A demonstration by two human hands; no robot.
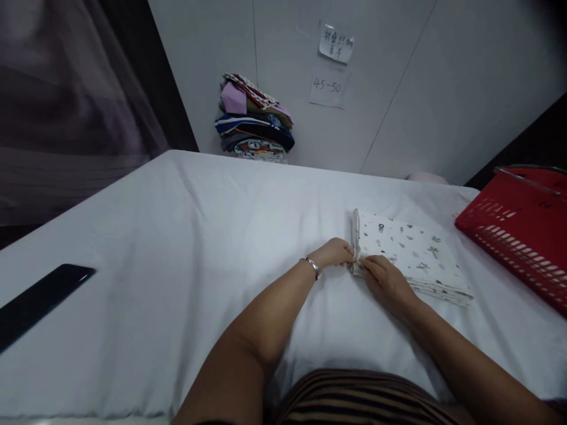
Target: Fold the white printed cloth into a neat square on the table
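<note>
A white cloth with small printed figures (405,245) lies folded into a flat, layered rectangle on the right half of the table. Its near left corner is between my two hands. My left hand (335,252), with a silver bracelet at the wrist, pinches the cloth's edge at that corner. Right beside it, the fingers of my right hand (385,278) are closed on the same corner from the near side. The layers under my fingertips are partly hidden.
White fabric covers the table (248,236). A red plastic basket (522,227) stands at the right edge. At the left lies a dark flat object (42,301). Beyond the far edge is a stack of folded clothes (257,121), by a wall with paper notes (336,44).
</note>
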